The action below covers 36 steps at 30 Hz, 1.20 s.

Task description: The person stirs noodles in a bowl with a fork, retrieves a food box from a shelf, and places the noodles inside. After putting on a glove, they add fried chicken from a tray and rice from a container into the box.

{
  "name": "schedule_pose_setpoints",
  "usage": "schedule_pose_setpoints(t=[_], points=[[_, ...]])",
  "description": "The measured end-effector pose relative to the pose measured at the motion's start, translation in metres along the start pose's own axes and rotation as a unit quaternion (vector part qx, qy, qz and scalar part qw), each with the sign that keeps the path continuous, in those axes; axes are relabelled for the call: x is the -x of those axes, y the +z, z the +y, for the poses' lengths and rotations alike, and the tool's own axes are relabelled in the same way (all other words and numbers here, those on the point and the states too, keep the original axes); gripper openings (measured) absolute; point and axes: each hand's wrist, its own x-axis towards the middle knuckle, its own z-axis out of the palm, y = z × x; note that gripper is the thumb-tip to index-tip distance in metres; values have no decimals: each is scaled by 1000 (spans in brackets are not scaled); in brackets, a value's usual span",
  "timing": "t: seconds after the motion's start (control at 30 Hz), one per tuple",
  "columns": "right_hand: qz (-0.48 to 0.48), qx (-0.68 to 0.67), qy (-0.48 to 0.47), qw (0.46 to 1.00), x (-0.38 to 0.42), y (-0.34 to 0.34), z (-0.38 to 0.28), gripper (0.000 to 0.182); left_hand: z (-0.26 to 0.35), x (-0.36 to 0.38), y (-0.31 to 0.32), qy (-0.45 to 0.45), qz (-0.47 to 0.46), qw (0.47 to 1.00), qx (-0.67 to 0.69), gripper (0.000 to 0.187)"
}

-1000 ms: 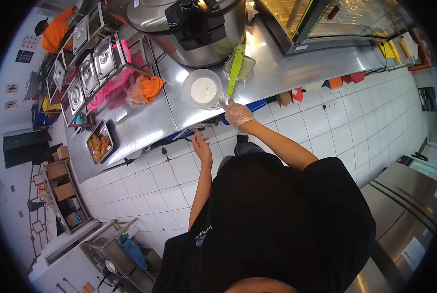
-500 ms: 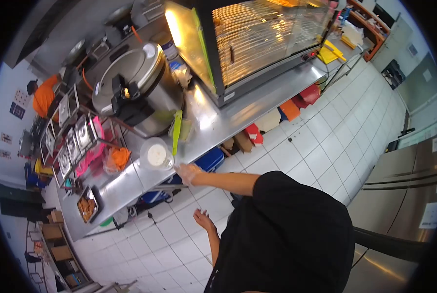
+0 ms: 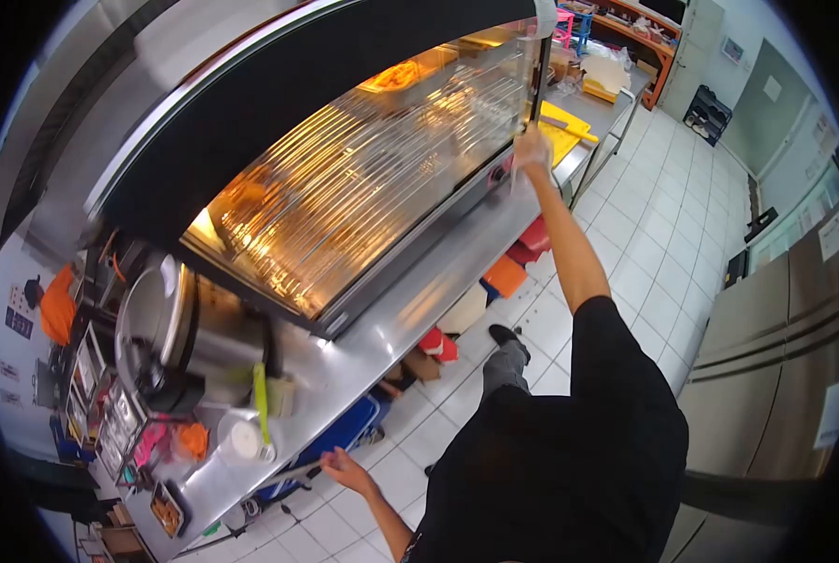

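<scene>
My right hand, in a clear plastic glove, reaches to the lower right end of the glass-fronted food warmer. Its fingers are closed at the dark upright there; I cannot tell what is inside the grasp. Lit wire racks fill the warmer, with orange-brown food on an upper level. Beside that hand lies a yellow cutting board with a yellow-handled knife. My left hand hangs low by the counter's front edge, bare, fingers loosely curled and apart, holding nothing.
Left along the steel counter stand a large pot, green tongs, a tub of white powder and a tray of fried pieces. Boxes and a blue crate sit underneath. A person in orange is farther back.
My right hand has gone from beside the white tub to the warmer's right end. The view has swung right, and my left hand now shows nearer the counter edge.
</scene>
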Motion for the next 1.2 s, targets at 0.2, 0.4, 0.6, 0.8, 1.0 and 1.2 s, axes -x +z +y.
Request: schedule_pose_setpoints(t=[0.2, 0.4, 0.6, 0.8, 1.0, 1.2], points=[[171, -36, -175, 969, -203, 76, 55, 26, 288, -52, 185, 165, 189, 965, 75, 54], [16, -244, -11, 970, -196, 40, 34, 24, 347, -75, 256, 180, 285, 938, 80, 39], [-36, -313, -5, 949, -185, 23, 31, 20, 358, -74, 264, 122, 320, 937, 64, 34], [-42, -467, -22, 883, -126, -17, 3, 17, 370, -44, 301, 158, 254, 946, 121, 27], [-318, -454, -323, 767, -19, -84, -55, 24, 406, 14, 365, 180, 135, 957, 181, 30], [-402, -531, -423, 614, 29, -136, -152, 30, 438, 67, 411, 97, -139, 855, 491, 38]])
